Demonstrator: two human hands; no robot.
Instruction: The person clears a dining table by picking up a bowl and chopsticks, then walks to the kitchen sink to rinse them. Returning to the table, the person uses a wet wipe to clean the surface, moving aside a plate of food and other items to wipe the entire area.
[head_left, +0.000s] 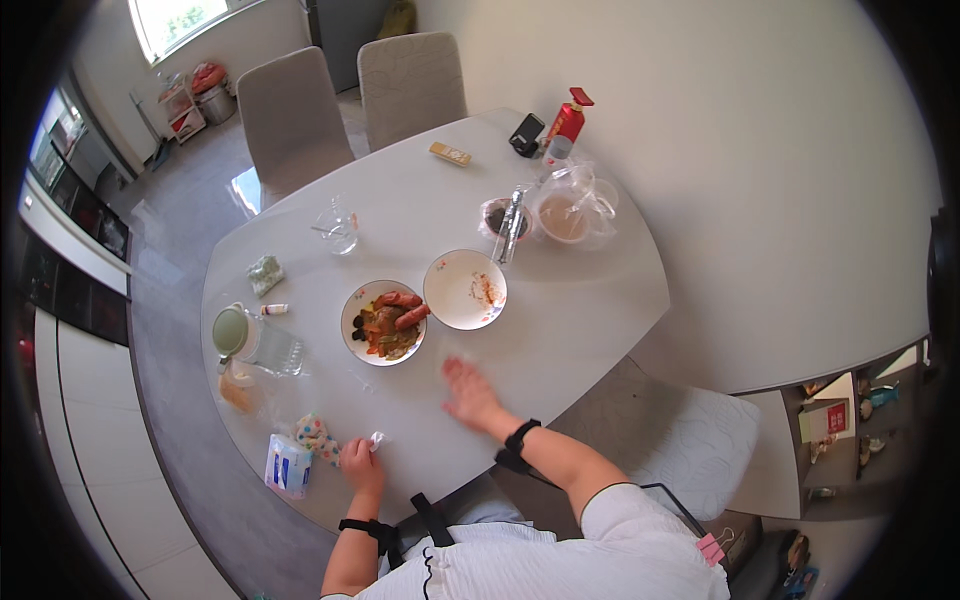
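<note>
My left hand (361, 463) rests near the table's front edge, beside a small crumpled white tissue (377, 440); whether the fingers grip it I cannot tell. Next to it lie a polka-dot cloth (318, 436) and a pack of tissues (288, 465). My right hand (471, 394), slightly blurred, is over or on the table with fingers apart and nothing in it. Beyond it stand a bowl of food (384, 322) with sausages and vegetables, and a white plate (461, 292) with reddish food residue.
A green-lidded pitcher (259, 341) stands at the left, near a glass cup (341, 232). Farther right are a dark-filled bowl (499, 219), a plastic-wrapped bowl (562, 217), a red pump bottle (568, 124) and a black device (527, 135). Chairs (292, 112) stand beyond the table.
</note>
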